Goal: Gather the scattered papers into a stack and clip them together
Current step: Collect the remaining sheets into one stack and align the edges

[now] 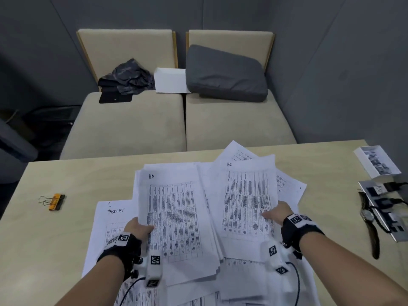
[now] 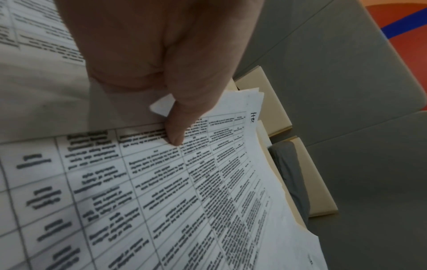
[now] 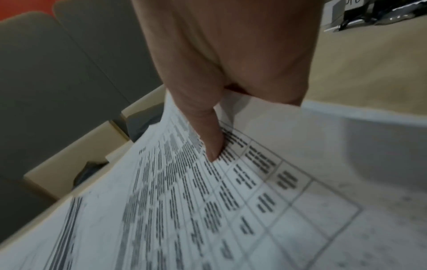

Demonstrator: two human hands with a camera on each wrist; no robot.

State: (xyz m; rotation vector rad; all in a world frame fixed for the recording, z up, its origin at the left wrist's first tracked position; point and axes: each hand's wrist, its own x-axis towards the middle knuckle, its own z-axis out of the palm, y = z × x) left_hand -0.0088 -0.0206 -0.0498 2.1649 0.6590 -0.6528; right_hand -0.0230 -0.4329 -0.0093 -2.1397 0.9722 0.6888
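Observation:
Printed white papers lie spread over the middle of the wooden table (image 1: 66,173). My left hand (image 1: 138,229) grips the left edge of a thick bundle of sheets (image 1: 176,217), thumb on top (image 2: 175,135), fingers hidden beneath. My right hand (image 1: 276,214) grips the right edge of another bundle of sheets (image 1: 247,199), its thumb (image 3: 212,146) pressed on the print. Both bundles are lifted off the loose sheets below, such as the "TASKLIST" sheet (image 1: 110,221). An orange-and-black binder clip (image 1: 54,201) lies alone at the table's left.
A white open box (image 1: 376,161) with small items sits at the far right edge. Near it lie a wristwatch (image 1: 371,219) and a flat board with black pieces (image 1: 384,206). Beige seats with a grey cushion (image 1: 225,74) stand beyond the table.

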